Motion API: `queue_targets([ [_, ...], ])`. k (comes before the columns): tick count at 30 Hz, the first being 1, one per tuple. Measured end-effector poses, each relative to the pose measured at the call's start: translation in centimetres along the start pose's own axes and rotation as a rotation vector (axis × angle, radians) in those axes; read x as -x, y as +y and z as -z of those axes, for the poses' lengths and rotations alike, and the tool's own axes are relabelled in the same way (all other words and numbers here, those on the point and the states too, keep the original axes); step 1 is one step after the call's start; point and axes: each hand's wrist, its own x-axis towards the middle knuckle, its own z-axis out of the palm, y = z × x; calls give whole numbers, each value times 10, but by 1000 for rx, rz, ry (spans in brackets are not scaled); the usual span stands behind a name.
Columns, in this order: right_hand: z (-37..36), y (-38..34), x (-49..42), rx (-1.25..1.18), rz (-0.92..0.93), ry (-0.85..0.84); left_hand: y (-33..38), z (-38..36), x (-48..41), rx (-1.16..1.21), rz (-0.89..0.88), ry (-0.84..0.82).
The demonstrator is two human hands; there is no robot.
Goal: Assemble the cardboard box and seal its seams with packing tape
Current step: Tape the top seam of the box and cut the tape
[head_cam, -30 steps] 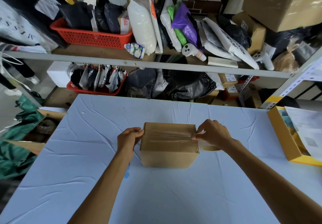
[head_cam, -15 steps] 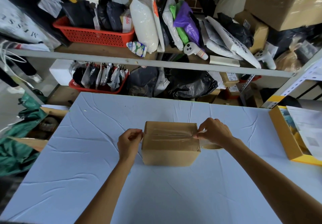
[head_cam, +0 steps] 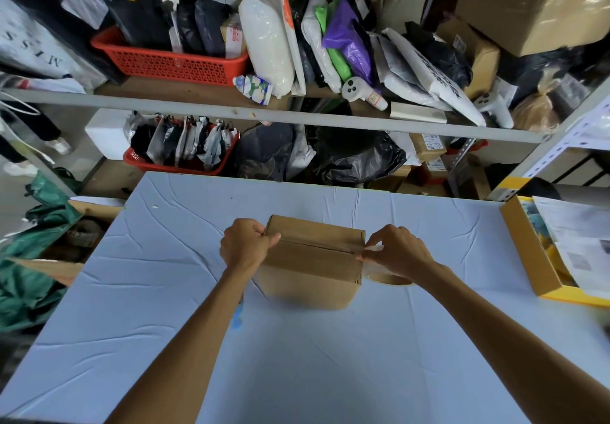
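The left hand (head_cam: 246, 247) grips the top left edge of the cardboard box (head_cam: 313, 258), fingers (head_cam: 260, 227) curled, thumb lying on the lid by the seam. The box sits mid-bench (head_cam: 297, 357), between both hands. At the seam's right end, the right hand (head_cam: 399, 252) pinches packing tape (head_cam: 371, 248) against the corner. The tape roll (head_cam: 389, 279) just beside the box is mostly hidden beneath that wrist.

box (head_cam: 310, 268) sits mid-table (head_cam: 330, 364); tape roll (head_cam: 389, 279) just right of it, tray (head_cam: 528, 252) at right edge, shelves (head_cam: 297, 116) behind.
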Motion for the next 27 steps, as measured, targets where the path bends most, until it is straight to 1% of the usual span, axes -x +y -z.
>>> queue_targets([
  [5, -1, 3, 7, -100, 30, -29, 6, 0, -13, -107, 11, -5],
  [8, -2, 9, 7, -127, -22, 21, 5, -5, -12, -123, 13, 11],
  [11, -11, 11, 7, -123, -93, 24, 4, -6, -12, -175, -19, 23],
  [14, -15, 11, 8, -143, -100, 47, 10, -4, -8, -245, -45, 15],
  [15, -14, 11, 8, -136, -95, 52, 12, -6, -6, -276, -85, 43],
  [16, -13, 10, 7, -131, -87, 55, 14, -8, -3, -286, -165, 86],
  [17, -12, 9, 6, -126, -79, 59, 16, -12, 2, -264, -292, 122],
  [18, -11, 8, 5, -121, -73, 64, 19, -18, 9, -224, -432, 103],
  [19, -9, 7, 4, -117, -68, 68, 22, -24, 17, -171, -557, 13],
  [20, -7, 7, 4, -116, -67, 69, 24, -32, 26, -136, -640, -130],
  [21, -5, 7, 5, -118, -70, 68, 23, -42, 35, -146, -681, -289],
  [22, -3, 8, 6, -123, -72, 63, 18, -50, 44, -216, -716, -407],
  [23, -1, 9, 7, -130, -66, 51, 12, -58, 49, -333, -770, -452],
  [25, 2, 12, 9, -159, -35, -7, -4, -67, 50, -563, -896, -397],
  [27, 3, 17, 11, -233, -12, -80, -14, -64, 47, -611, -957, -334],
])
